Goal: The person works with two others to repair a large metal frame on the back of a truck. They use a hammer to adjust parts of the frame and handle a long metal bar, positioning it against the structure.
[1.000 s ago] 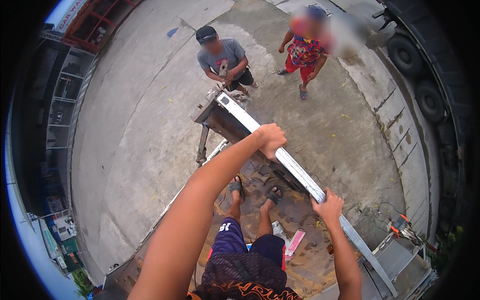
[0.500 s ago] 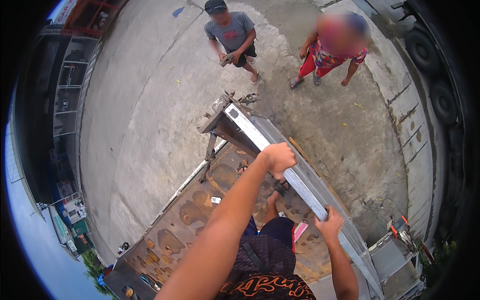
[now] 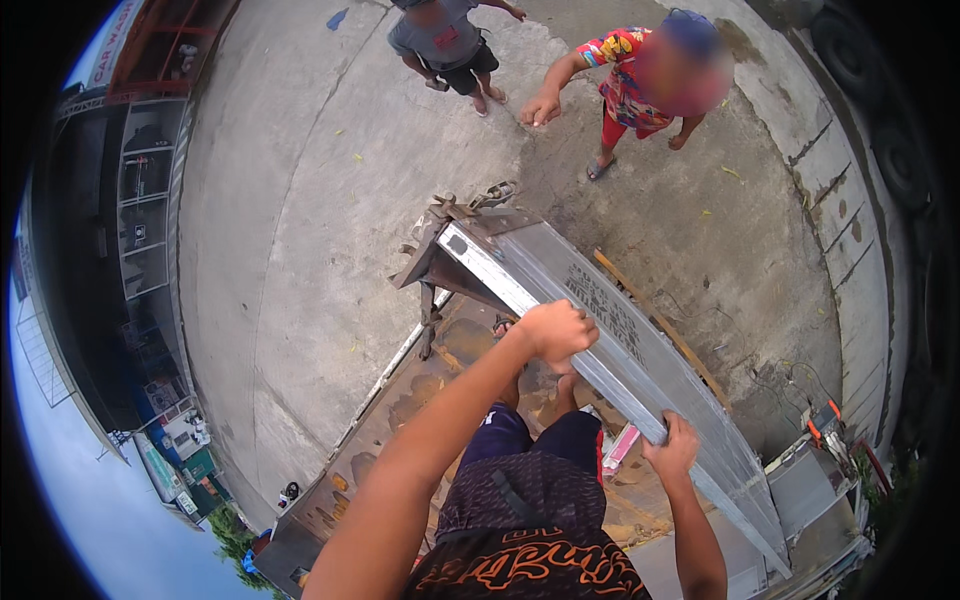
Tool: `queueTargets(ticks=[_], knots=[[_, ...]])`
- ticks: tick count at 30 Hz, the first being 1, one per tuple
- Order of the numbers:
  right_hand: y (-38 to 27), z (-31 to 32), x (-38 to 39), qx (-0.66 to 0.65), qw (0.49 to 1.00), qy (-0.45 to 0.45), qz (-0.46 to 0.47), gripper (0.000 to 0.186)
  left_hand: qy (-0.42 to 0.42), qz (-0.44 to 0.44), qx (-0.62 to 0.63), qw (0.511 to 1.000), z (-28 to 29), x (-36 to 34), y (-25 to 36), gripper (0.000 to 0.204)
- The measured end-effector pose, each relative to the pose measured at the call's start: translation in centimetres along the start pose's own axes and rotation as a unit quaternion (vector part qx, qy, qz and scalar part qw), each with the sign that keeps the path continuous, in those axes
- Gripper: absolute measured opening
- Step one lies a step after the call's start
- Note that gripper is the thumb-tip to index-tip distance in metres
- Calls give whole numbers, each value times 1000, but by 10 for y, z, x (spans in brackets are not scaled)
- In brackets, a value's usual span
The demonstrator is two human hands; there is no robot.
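Note:
A long grey metal panel [image 3: 690,400] stands on edge in front of me, slanting from the upper middle to the lower right, with dark lettering on its outer face. My left hand [image 3: 560,333] is closed on its silvery top rail [image 3: 490,275], near the middle. Farther down the same rail, my right hand [image 3: 672,447] grips with fingers over the edge. Beside the panel's far end is a rusty metal frame with hinge-like parts [image 3: 435,265]. Under my feet lies a rust-stained metal bed [image 3: 375,425].
Two people stand on the concrete [image 3: 290,200] beyond: one in a grey shirt [image 3: 440,40], the other in a colourful shirt [image 3: 625,85] with an arm stretched out. A wooden strip [image 3: 665,330] runs along the panel's outer side. Large tyres [image 3: 850,55] are at the far right.
My view has shifted and more of the panel's outer face shows. The person in the colourful shirt has raised an arm; the one in grey has stepped back and spread an arm.

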State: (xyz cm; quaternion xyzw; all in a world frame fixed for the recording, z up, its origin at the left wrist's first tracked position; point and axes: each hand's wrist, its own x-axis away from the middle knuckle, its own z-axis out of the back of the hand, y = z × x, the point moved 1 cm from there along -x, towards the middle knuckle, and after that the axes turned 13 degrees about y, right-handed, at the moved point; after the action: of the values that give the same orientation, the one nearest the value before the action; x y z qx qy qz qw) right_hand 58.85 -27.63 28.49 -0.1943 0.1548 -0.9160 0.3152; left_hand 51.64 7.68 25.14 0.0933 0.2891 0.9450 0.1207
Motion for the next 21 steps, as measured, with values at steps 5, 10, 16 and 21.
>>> queueTargets(ticks=[5,10,16,21], knots=[[4,-2,4,4,1000,-13,5,49,16,-4,5,1000,6,2,5,59],[15,-2,18,-3,999,-48,10,57,51,8,-14,999,11,2,12,48],[12,17,8,-17,992,-125,15,58,121,23,-58,991,14,-5,16,38],[-3,29,-22,-52,981,-189,7,59,96,59,-24,993,27,-13,8,31]])
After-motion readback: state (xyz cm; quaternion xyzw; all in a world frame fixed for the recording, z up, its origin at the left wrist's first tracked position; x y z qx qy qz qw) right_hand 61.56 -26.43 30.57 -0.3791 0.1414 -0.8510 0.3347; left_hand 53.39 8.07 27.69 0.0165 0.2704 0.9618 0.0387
